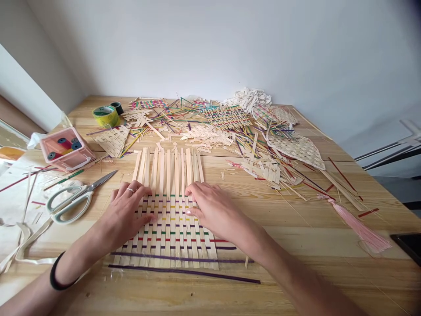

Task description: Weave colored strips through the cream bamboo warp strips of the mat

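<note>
Wooden counter (204,300), center frame: left hand (126,207) and right hand (214,207), grips spread, are apparently tightening a splint mat (171,228), next likely needing even pressure.

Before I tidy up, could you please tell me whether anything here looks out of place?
Pale scraps lie strewn in untidy heaps beyond the woven mat, and a purple strip slants along its near edge, its right end overshooting the weave.
</note>
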A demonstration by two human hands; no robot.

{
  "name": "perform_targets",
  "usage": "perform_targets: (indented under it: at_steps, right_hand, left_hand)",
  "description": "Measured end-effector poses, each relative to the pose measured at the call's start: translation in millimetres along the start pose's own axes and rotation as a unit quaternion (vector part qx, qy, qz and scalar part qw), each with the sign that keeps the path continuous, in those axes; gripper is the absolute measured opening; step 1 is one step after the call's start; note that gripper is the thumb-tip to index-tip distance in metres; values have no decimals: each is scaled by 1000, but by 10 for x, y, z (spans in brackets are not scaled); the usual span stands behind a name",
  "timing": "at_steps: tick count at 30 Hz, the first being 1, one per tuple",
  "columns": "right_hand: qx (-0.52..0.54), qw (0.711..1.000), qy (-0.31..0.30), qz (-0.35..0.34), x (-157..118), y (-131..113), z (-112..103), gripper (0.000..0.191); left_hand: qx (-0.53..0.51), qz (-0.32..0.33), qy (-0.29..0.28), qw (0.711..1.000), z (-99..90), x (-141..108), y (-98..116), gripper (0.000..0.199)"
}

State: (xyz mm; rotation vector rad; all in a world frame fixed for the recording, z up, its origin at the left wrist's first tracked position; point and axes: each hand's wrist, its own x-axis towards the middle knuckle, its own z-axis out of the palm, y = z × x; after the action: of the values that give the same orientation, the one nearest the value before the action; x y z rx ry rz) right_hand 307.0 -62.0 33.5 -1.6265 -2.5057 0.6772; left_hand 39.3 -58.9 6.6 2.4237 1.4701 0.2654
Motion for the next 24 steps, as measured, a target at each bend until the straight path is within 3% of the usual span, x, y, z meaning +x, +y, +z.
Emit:
perform_targets:
  at_steps: [5,9,24]
  right_hand:
    - [-6,1000,14,-4,1,16,15,25]
    - [-5,1000,21,-6,-8,37,38,24]
    - [22,1000,10,4,15,44,46,26]
  left_hand:
    - [85,-8,60,995,-29,-16,-89,51]
    - [152,-23,78,985,-94,-6,-177,52]
    - [84,-28,2,996,-173,-67,-264,42]
